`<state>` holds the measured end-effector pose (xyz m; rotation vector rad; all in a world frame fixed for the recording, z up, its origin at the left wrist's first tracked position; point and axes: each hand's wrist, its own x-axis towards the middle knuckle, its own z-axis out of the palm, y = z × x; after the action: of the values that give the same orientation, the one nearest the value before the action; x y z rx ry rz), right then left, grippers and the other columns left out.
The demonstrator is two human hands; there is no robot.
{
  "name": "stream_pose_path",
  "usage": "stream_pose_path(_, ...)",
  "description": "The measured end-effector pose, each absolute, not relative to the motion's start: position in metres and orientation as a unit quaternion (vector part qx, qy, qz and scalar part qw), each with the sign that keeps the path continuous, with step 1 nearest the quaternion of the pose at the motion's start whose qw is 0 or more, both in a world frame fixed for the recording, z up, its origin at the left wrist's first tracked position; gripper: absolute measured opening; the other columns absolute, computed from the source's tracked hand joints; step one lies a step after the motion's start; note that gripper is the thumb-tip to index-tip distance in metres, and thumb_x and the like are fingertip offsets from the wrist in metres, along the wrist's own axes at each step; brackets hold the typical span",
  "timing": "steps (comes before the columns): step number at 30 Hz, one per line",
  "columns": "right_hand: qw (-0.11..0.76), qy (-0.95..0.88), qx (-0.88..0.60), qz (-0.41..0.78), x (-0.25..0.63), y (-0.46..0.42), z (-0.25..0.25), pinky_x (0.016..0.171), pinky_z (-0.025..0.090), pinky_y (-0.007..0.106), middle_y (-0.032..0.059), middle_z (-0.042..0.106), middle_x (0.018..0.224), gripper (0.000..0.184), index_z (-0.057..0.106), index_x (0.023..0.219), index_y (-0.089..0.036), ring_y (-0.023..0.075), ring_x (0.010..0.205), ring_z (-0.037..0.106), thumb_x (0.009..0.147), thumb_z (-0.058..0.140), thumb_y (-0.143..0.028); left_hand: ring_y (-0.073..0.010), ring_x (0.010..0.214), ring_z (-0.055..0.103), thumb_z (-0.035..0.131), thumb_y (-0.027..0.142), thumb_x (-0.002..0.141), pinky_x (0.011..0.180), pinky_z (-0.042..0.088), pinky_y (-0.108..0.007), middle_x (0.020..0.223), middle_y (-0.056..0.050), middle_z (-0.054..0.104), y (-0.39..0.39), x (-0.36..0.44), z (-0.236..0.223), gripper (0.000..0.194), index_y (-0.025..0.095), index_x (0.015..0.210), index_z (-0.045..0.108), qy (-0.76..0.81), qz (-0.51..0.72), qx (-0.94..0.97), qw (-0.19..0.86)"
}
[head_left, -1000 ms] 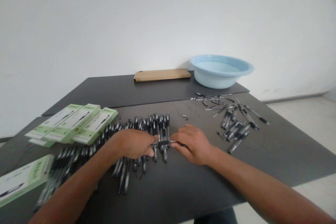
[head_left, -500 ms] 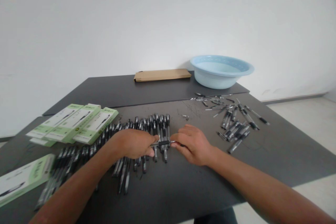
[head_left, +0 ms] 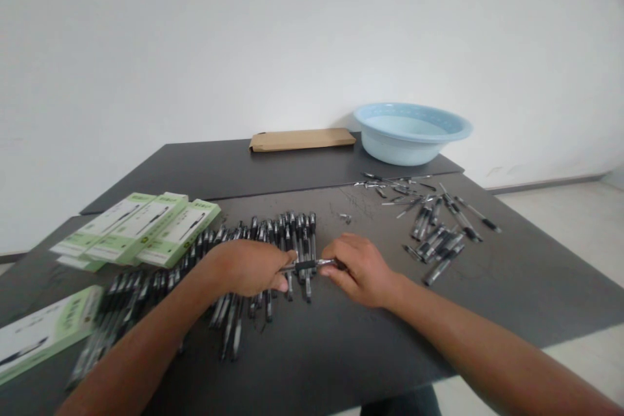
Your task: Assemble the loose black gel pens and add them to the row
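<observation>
My left hand (head_left: pixel 258 266) pinches the barrel of a pen (head_left: pixel 305 266), a gel pen by its look, which lies level and has a black rubber grip. The fingers of my right hand (head_left: pixel 357 270) are closed on the pen's other end; a clear and silvery stretch shows between the grip and those fingers. Exactly which part the right fingers hold is partly hidden. Under and beside my left hand lie rows of similar pens (head_left: pixel 236 328), clear with black grips, partly covered by my left forearm.
Green and white pen boxes (head_left: pixel 178 234) lie at left, with another box (head_left: pixel 49 331) nearer. Loose pens (head_left: pixel 441 247) and thin pen parts (head_left: pixel 394 188) are scattered at right. Small bits (head_left: pixel 345 216) lie mid-table. Behind stand a flat cardboard piece (head_left: pixel 302 139) and a blue basin (head_left: pixel 404 149).
My right hand has shifted slightly to the right, and more of the pen's silvery end shows between the hands. My left hand keeps its hold almost unmoved.
</observation>
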<state>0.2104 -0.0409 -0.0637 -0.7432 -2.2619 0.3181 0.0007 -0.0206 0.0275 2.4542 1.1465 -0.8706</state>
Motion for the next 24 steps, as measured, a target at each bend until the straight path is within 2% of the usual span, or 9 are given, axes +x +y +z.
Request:
stream_pose_path(2,0.39,-0.858,-0.292,0.16,0.212,-0.042,-0.064,0.061,0.036,0.026,0.0013,0.054,0.071,0.019,0.05,0.092,-0.018,0.0144,0.063,0.048,0.089,0.049,-0.037,-0.0317,0.093,0.064,0.047,0.035,0.088,0.071,0.049,-0.037,0.108,-0.016,0.068,-0.019,-0.004,0.026,0.05,0.018,0.135,0.044,0.401,-0.293,0.855,0.149)
stream_pose_path(5,0.443,-0.8,-0.314,0.254,0.213,-0.038,-0.066,0.06,0.036,0.025,-0.0002,0.051,0.07,0.017,0.048,0.094,-0.019,0.013,0.061,0.047,0.092,0.041,-0.034,-0.0318,0.094,0.064,0.045,0.036,0.089,0.072,0.049,-0.038,0.109,-0.016,0.068,-0.016,-0.009,0.023,0.05,0.019,0.136,0.042,0.402,-0.286,0.857,0.151)
stream_pose_path(10,0.507,-0.684,-0.317,0.418,0.214,-0.023,-0.07,0.056,0.038,0.025,-0.0004,0.048,0.065,0.037,0.05,0.076,-0.018,0.0118,0.057,0.046,0.095,0.03,-0.042,-0.0327,0.096,0.063,0.045,0.037,0.088,0.074,0.049,-0.039,0.112,-0.016,0.066,-0.014,-0.011,0.021,0.052,0.019,0.137,0.042,0.409,-0.293,0.85,0.157)
stream_pose_path(13,0.493,-0.654,-0.312,0.481,0.215,-0.017,-0.072,0.049,0.033,0.022,-0.0023,0.044,0.062,0.038,0.051,0.073,-0.017,0.0092,0.052,0.04,0.093,0.038,-0.047,-0.032,0.097,0.063,0.045,0.037,0.089,0.075,0.048,-0.039,0.114,-0.017,0.066,-0.013,-0.01,0.02,0.052,0.019,0.138,0.041,0.407,-0.297,0.848,0.162)
stream_pose_path(16,0.468,-0.631,-0.281,0.551,0.216,-0.017,-0.072,0.045,0.03,0.02,-0.0043,0.043,0.06,0.032,0.053,0.082,-0.016,0.0075,0.048,0.037,0.088,0.049,-0.048,-0.0317,0.097,0.063,0.044,0.037,0.089,0.074,0.049,-0.038,0.112,-0.017,0.066,-0.013,-0.009,0.021,0.053,0.019,0.138,0.04,0.405,-0.302,0.849,0.158)
stream_pose_path(21,0.437,-0.631,-0.228,0.6,0.214,-0.021,-0.071,0.054,0.041,0.023,0.0002,0.059,0.072,0.032,0.05,0.102,-0.016,0.0093,0.055,0.051,0.085,0.058,-0.042,-0.0298,0.096,0.063,0.046,0.037,0.088,0.074,0.048,-0.035,0.112,-0.014,0.067,-0.013,-0.009,0.025,0.052,0.02,0.137,0.041,0.406,-0.297,0.848,0.164)
stream_pose_path(24,0.436,-0.636,-0.213,0.599,0.212,-0.023,-0.071,0.059,0.045,0.026,0.0017,0.064,0.078,0.032,0.044,0.106,-0.018,0.0109,0.059,0.057,0.086,0.058,-0.039,-0.0293,0.095,0.064,0.047,0.036,0.087,0.073,0.048,-0.035,0.111,-0.014,0.067,-0.012,-0.009,0.027,0.052,0.02,0.137,0.042,0.409,-0.298,0.847,0.166)
